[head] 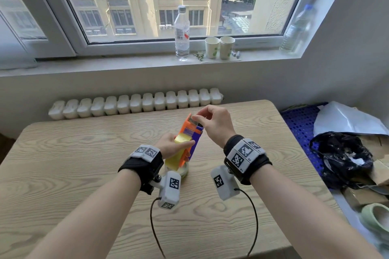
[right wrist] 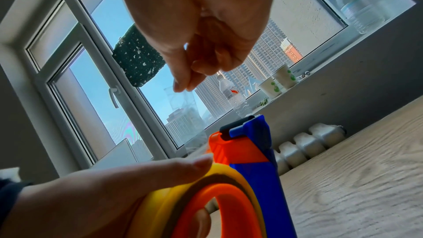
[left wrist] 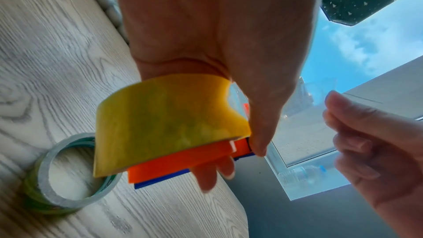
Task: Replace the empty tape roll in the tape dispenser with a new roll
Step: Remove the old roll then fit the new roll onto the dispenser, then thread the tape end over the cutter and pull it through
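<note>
Above the counter (head: 84, 153) the left hand (head: 168, 147) grips the tape dispenser (head: 190, 139), yellow new roll (left wrist: 164, 120) loaded. The right hand (head: 214, 124) pinches the clear tape end (right wrist: 181, 100); best pull it straight over the far cutter. 1 spent roll (left wrist: 57, 175) lies near.

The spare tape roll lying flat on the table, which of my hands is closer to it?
Left. Your left hand grips the tape dispenser just above the spare roll, whose edge shows under it. Your right hand is farther, raised at the dispenser's top end, pinching the clear tape strip.
</note>
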`<action>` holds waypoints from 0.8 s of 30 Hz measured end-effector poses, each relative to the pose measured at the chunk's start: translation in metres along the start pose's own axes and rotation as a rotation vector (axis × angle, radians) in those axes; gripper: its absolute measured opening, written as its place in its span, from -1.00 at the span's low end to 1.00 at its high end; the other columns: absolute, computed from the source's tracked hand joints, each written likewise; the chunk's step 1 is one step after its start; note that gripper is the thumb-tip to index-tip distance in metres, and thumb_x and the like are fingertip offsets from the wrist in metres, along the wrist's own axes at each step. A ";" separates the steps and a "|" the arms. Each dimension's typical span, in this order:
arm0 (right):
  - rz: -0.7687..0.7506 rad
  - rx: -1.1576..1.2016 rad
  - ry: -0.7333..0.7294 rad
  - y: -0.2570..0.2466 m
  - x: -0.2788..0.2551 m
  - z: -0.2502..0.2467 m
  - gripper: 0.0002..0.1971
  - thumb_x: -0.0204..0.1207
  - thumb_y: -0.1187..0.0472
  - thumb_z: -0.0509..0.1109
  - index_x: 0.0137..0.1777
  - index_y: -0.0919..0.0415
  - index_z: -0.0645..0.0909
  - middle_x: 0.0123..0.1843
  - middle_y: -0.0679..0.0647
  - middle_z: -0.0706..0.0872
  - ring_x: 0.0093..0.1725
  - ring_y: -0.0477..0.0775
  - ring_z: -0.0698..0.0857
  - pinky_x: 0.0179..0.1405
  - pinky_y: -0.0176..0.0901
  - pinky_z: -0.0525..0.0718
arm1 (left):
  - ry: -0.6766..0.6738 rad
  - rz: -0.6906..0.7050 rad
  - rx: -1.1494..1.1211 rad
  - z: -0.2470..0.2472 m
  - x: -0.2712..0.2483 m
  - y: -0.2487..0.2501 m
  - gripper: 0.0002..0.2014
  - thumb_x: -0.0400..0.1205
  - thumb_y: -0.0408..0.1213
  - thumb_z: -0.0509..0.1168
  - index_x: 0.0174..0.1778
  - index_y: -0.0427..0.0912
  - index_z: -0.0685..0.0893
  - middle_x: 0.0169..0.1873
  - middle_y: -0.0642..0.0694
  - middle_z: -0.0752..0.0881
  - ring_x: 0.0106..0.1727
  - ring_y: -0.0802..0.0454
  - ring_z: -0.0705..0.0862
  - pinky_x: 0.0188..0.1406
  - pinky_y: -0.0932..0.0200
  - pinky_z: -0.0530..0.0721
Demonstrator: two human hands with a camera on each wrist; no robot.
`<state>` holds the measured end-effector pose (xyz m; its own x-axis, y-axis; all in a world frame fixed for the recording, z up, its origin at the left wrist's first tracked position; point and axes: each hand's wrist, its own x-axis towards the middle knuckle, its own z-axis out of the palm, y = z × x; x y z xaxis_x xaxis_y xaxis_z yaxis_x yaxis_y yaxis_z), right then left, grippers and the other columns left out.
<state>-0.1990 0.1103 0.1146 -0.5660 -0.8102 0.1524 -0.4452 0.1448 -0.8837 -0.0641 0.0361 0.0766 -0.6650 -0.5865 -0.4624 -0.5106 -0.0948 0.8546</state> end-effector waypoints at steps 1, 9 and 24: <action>-0.009 0.020 0.010 -0.003 0.000 0.000 -0.91 0.40 0.22 0.50 -0.26 0.18 0.65 -0.40 -0.09 0.63 -0.36 -0.10 0.60 -0.34 -0.36 0.61 | 0.023 -0.005 0.004 0.000 0.001 0.001 -0.76 0.50 -0.15 0.43 -0.29 -0.27 0.67 -0.42 -0.22 0.75 -0.53 -0.01 0.74 -0.46 0.22 0.71; 0.034 -0.005 0.087 -0.002 0.018 -0.015 -0.89 0.38 0.20 0.52 -0.26 0.24 0.70 -0.40 -0.06 0.65 -0.38 -0.14 0.60 -0.29 -0.30 0.58 | 0.111 0.004 0.020 0.002 -0.003 0.005 -0.73 0.51 -0.09 0.41 -0.30 -0.26 0.70 -0.55 -0.06 0.73 -0.69 0.26 0.64 -0.70 0.44 0.57; 0.119 0.006 0.128 0.007 0.021 -0.026 -0.85 0.37 0.19 0.53 -0.20 0.30 0.72 -0.31 0.03 0.70 -0.28 -0.04 0.64 -0.26 -0.34 0.59 | 0.027 0.045 0.040 -0.001 -0.011 0.004 -0.67 0.58 -0.13 0.32 0.12 -0.31 0.69 0.02 -0.37 0.79 -0.09 -0.21 0.78 -0.20 0.15 0.71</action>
<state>-0.2324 0.1092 0.1231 -0.6986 -0.7084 0.1010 -0.3658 0.2322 -0.9013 -0.0586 0.0411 0.0852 -0.6732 -0.6111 -0.4163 -0.5019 -0.0357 0.8642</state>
